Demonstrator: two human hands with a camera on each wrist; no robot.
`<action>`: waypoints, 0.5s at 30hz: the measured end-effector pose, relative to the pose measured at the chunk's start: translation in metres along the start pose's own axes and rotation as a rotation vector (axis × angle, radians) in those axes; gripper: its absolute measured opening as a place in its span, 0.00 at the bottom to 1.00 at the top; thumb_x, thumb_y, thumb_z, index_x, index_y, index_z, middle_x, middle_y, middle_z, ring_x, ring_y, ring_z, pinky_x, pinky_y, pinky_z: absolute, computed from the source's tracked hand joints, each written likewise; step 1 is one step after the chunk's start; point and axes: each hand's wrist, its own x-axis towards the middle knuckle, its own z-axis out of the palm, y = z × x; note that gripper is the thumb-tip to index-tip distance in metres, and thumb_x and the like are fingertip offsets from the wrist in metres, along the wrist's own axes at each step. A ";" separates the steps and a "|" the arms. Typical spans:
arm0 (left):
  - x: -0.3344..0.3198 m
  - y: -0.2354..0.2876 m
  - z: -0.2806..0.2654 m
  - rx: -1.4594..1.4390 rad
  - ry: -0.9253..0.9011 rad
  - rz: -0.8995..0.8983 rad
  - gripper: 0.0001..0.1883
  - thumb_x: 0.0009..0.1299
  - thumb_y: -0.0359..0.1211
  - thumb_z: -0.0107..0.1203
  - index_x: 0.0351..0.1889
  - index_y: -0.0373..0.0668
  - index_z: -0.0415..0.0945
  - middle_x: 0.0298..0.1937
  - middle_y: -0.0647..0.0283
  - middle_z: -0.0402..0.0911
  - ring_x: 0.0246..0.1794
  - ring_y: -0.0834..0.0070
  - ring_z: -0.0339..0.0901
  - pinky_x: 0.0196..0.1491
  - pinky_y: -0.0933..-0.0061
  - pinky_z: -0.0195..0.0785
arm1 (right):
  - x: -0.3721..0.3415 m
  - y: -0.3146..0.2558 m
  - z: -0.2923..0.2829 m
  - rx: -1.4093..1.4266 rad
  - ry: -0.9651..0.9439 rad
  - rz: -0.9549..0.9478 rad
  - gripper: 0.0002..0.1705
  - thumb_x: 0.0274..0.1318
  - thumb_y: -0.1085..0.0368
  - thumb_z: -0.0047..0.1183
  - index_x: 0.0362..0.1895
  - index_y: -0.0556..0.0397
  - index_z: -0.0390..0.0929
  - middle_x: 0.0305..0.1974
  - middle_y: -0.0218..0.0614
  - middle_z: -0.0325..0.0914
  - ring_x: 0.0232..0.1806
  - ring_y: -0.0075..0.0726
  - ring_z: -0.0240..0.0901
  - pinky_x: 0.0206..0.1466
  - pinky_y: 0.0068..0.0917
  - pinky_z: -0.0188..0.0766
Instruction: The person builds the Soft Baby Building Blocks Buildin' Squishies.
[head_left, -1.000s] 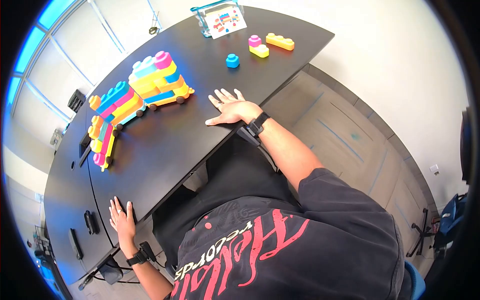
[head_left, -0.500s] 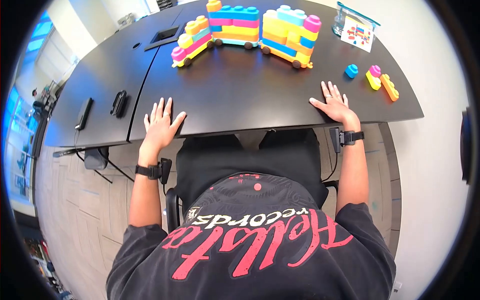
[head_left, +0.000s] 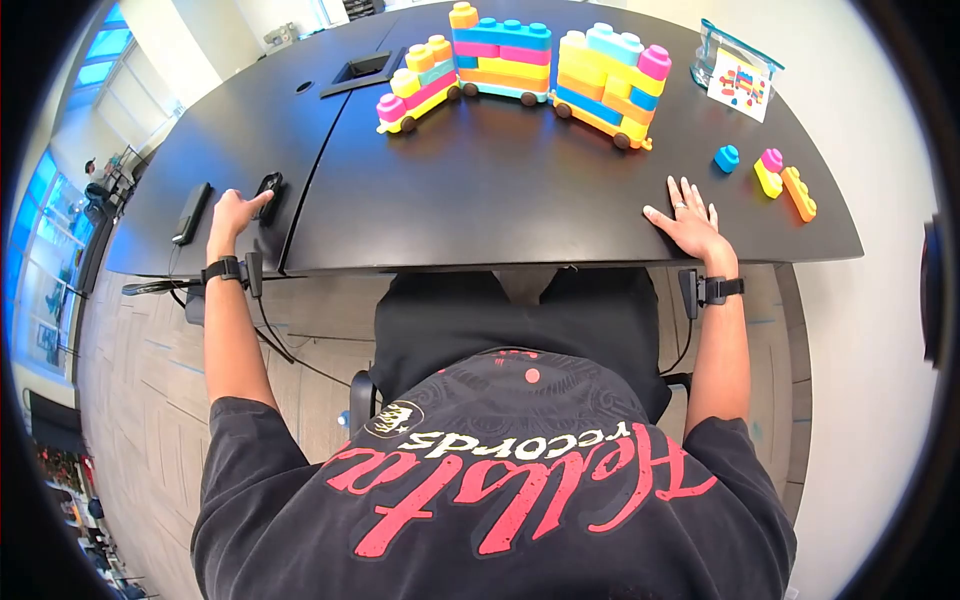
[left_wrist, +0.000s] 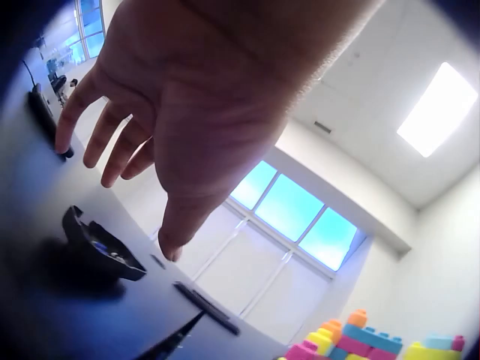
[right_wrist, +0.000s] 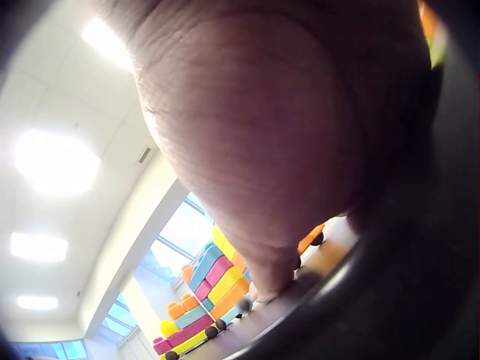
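Observation:
My left hand (head_left: pixel 235 212) hovers over the left part of the table, fingers loose and pointing down, holding nothing. In the left wrist view its fingertips overlap a slim black device (left_wrist: pixel 43 116), while a hollow, curved black object (left_wrist: pixel 103 246) sits below the palm. That slim device (head_left: pixel 191 213) lies left of the hand in the head view, and the curved object (head_left: pixel 268 197) is by the thumb. Flat on the table near the front edge, my right hand (head_left: pixel 692 222) has its fingers spread. A toy brick train (head_left: pixel 503 65) of three wheeled cars stands beyond both hands.
Right of the right hand lie a blue brick (head_left: pixel 727 159), a joined pink and yellow pair (head_left: pixel 768 180) and a long orange brick (head_left: pixel 799 194). A clear pouch (head_left: pixel 708 50) with a picture card (head_left: pixel 739 85) stands behind them. A socket box (head_left: pixel 362 72) is set into the table.
My left hand has lifted off the table and moved left to the black devices. The right hand stays flat. The head view has swung from a tilted angle to nearly level.

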 end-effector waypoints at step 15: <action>-0.039 0.076 -0.022 -0.208 0.185 0.425 0.29 0.53 0.38 0.73 0.51 0.33 0.82 0.48 0.48 0.86 0.50 0.62 0.85 0.55 0.65 0.77 | -0.013 -0.011 -0.016 0.010 -0.035 -0.009 0.59 0.57 0.26 0.50 0.81 0.43 0.43 0.82 0.47 0.35 0.84 0.45 0.29 0.81 0.55 0.29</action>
